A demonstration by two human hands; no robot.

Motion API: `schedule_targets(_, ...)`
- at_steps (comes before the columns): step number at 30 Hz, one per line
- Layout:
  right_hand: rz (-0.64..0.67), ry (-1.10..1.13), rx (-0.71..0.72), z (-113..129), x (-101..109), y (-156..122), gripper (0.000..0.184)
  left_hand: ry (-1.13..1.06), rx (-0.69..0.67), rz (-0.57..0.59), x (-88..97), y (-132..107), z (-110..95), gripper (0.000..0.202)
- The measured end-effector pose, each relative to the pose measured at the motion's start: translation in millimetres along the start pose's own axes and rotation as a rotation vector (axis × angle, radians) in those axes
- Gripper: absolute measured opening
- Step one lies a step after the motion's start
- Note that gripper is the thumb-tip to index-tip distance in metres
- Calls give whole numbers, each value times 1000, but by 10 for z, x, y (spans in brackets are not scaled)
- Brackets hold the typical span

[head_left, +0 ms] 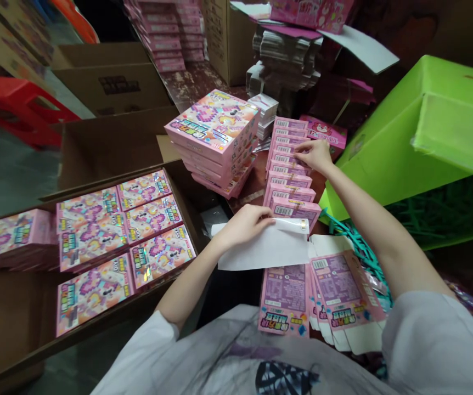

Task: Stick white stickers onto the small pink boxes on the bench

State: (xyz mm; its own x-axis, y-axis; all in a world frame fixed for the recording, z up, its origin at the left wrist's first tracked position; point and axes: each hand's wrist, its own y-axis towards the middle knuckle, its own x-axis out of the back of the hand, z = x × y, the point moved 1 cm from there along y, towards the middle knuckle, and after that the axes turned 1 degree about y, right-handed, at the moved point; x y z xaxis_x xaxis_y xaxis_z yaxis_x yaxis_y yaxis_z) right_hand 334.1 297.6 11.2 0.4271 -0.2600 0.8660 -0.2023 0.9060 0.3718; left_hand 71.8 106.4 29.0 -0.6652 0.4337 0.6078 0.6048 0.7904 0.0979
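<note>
My left hand (245, 222) is closed on the upper edge of a white sheet (267, 249) with small gold stickers along its top. My right hand (314, 154) reaches further away, its fingertips pinched on the overlapping row of pink flat cartons (288, 184) fanned out along the table. Whether a sticker sits under the fingers is hidden. Nearer to me, flat unfolded pink cartons (286, 299) lie in a loose pile against my lap.
An open cardboard box (108, 148) at left holds several finished pink boxes (121, 241). A stack of the same boxes (215, 140) stands behind my left hand. A green crate (405, 137) sits at right. More cartons, cardboard boxes and a red stool (18, 107) crowd the back.
</note>
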Motion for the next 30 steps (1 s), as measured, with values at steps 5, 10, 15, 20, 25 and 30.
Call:
schedule_targets(5, -45, -75, 18, 109, 10, -98, 25, -11, 8, -13, 12, 14, -37, 20)
schedule_targets(10, -159, -95, -55, 344, 218, -226, 45, 5, 6, -51, 71, 33, -99, 19)
schedule_targets(15, 55, 344, 102, 841, 595, -729, 28, 45, -7, -93, 155, 51, -117, 20)
schedule_targets(20, 374, 486, 323, 1140, 815, -1272, 12, 98, -12, -122, 182, 65, -95, 21)
schedule_targets(25, 370, 478, 230, 1051, 805, -1337, 10, 179, -12, -113, 147, 58, -134, 21)
schedule_targets(30, 339, 549, 189, 1029, 766, -1307, 10, 362, -32, -172, 52, 97, -202, 27)
